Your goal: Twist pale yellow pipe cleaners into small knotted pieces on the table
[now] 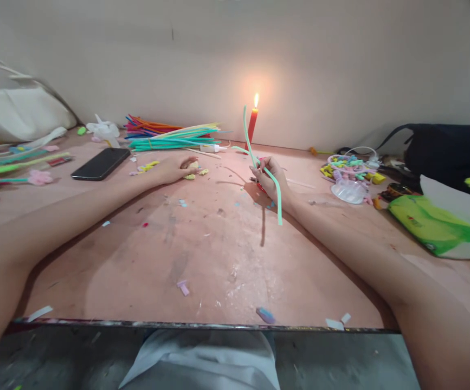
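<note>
My right hand [274,176] pinches a mint-green pipe cleaner [279,203], with one end standing up beside the candle and the other hanging down over the wrist. A thinner green end curves out to the left of the fingers. A red object with a dark tip shows partly under this hand; its kind is unclear. Just behind the hand, a lit red candle [251,129] stands slightly tilted. Over on the left, my left hand [175,169] rests on the table with fingers curled over a pale yellow piece [194,165]; small yellow crumpled bits lie beside it.
Bundled coloured pipe cleaners [173,138] lie against the wall. A black phone [101,163], pipe-cleaner flowers [39,177] and a white bag [19,114] are left. On the right are small coloured pieces [352,168], a clear dish [348,191] and a green packet [433,225]. Scraps dot the table [137,271].
</note>
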`<control>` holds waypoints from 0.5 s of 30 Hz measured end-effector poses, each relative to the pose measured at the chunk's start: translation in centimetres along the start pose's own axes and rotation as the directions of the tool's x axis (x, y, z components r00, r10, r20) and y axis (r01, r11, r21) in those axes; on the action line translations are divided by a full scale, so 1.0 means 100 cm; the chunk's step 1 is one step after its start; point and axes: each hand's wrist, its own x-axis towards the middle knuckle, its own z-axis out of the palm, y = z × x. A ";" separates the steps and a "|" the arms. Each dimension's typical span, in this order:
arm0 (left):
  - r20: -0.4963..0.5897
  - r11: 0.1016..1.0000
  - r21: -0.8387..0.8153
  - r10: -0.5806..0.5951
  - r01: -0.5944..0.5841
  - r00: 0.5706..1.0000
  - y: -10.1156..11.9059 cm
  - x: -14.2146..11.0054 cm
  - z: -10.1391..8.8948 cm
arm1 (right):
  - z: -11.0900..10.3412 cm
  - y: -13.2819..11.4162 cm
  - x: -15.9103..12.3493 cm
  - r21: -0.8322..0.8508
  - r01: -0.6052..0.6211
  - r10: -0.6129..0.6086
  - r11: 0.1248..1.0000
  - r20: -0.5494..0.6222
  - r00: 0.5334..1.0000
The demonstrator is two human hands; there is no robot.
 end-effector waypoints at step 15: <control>-0.037 0.966 0.136 0.225 -0.218 0.974 0.017 -0.013 0.013 | 0.000 -0.008 -0.008 -0.236 0.210 -0.164 0.949 0.198 0.966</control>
